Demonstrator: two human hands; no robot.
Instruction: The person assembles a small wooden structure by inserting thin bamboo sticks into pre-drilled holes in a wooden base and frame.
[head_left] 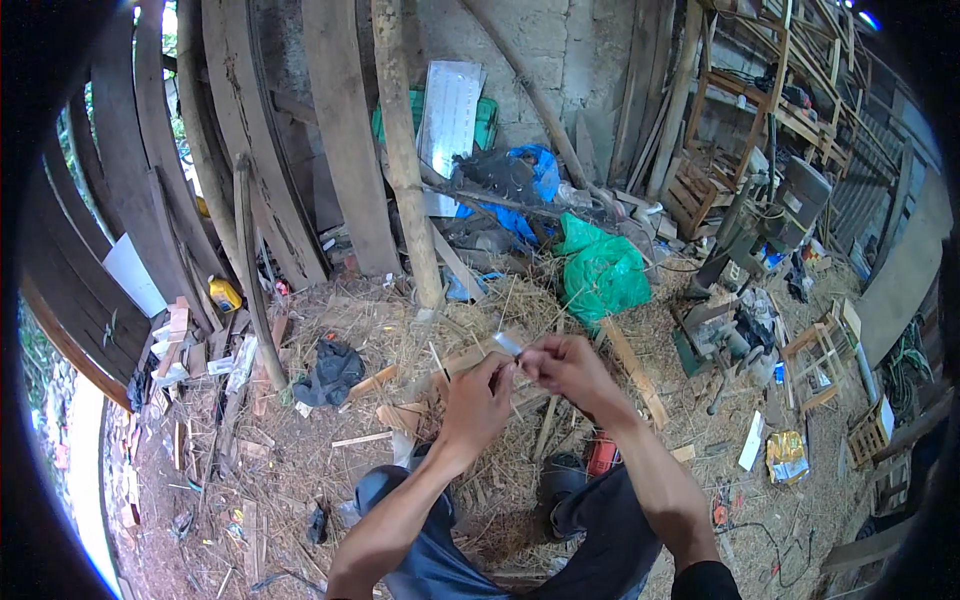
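Observation:
My left hand (pixel 478 400) and my right hand (pixel 570 372) meet in front of me above the straw-strewn ground, fingertips nearly touching. Both are closed in a pinch. A small, pale, shiny piece (pixel 508 343) juts out beyond the fingertips, seemingly from between them; glare hides what kind of thing it is. Something small and dark shows at the fingertips where the hands meet. Which hand holds which part I cannot tell. Beneath the hands lie pieces of wood (pixel 403 416) and thin sticks among the straw.
A black plastic bag (pixel 330 374) lies to the left, a green sack (pixel 604 270) ahead. A wooden pole (pixel 402 160) stands upright before leaning planks. On the right are a machine (pixel 790 205) and a yellow packet (pixel 787 458). A red object (pixel 603 453) sits near my feet.

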